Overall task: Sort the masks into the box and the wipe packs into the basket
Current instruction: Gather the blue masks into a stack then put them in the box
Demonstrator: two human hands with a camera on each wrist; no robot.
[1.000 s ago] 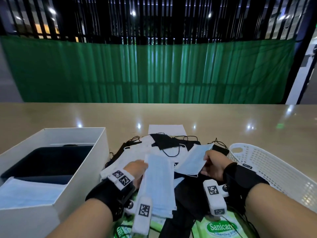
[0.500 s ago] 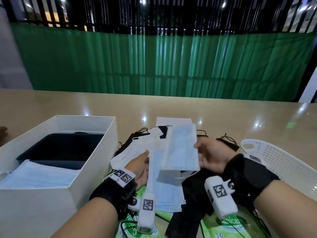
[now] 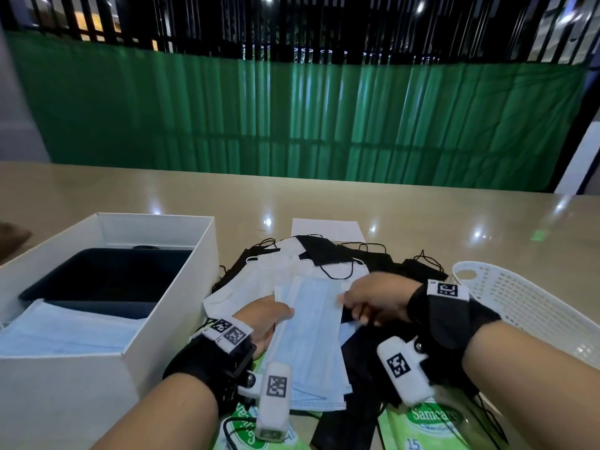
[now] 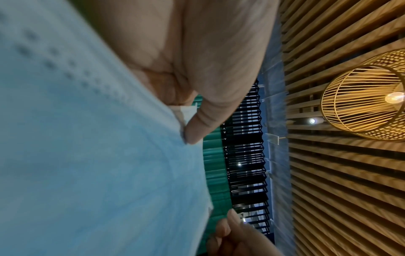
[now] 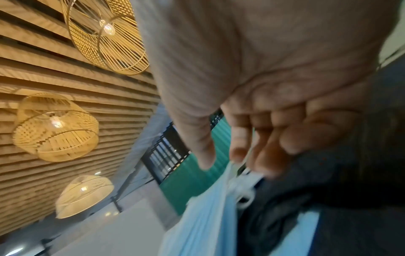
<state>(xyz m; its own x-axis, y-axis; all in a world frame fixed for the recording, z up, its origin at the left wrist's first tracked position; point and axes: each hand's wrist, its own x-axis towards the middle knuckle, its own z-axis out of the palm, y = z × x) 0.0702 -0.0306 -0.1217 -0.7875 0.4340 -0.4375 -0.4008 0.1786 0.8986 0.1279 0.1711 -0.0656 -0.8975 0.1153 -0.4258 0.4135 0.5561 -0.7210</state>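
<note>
The masks [image 3: 311,332] I hold are pale blue, with rows of small pressed dots along one edge. In the pile [image 3: 324,264] I see black masks and white ones. My box [image 3: 181,287] is white with a dark navy tray [image 3: 107,280] inside and another light blue mask [image 3: 65,332]. My basket [image 3: 526,306] is white, pierced in a grid. The wipe packs [image 3: 425,427] are green with white lettering. My wrist bands [image 3: 448,316] are black, carrying white tags with black square codes.

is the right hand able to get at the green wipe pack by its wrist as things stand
Probably yes, once freed. The right hand pinches the blue masks that the left hand also grips. The wipe pack lies near the right wrist, its top partly under black masks.
</note>
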